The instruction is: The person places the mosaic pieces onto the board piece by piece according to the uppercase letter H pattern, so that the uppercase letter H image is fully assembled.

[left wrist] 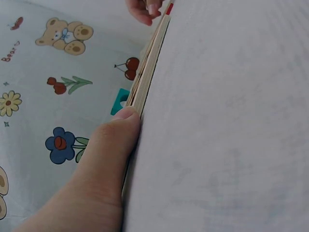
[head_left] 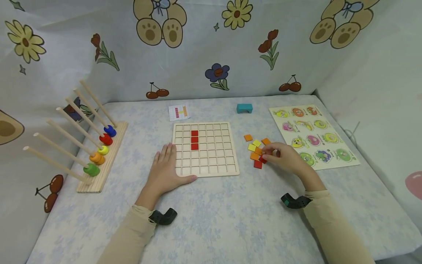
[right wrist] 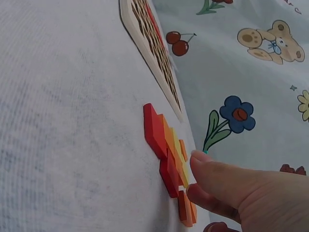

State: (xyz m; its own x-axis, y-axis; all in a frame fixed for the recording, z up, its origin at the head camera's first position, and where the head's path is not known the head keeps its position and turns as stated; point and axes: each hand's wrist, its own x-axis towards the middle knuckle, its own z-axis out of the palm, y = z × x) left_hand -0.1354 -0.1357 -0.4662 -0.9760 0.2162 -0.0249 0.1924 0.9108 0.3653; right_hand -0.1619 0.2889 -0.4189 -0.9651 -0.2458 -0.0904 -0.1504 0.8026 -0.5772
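A wooden grid board (head_left: 215, 161) lies mid-table, with three red square tiles (head_left: 195, 139) in one column of its cells. My left hand (head_left: 163, 170) rests at the board's left side, fingers straight, the thumb along its near edge; in the left wrist view the thumb (left wrist: 108, 150) touches that edge. To the board's right is a loose group of orange, yellow and red tiles (head_left: 258, 164). Over its right side is my right hand (head_left: 283, 157), thumb and fingers bent. In the right wrist view a gap shows between thumb and finger, beside the orange tiles (right wrist: 185, 209), with nothing visible held.
At the left stands a wooden peg rack (head_left: 112, 157) with coloured rings. Behind the board are a small pattern card (head_left: 179, 112) and a teal block (head_left: 244, 108). A fruit picture board (head_left: 314, 137) lies at the right, close to my right hand.
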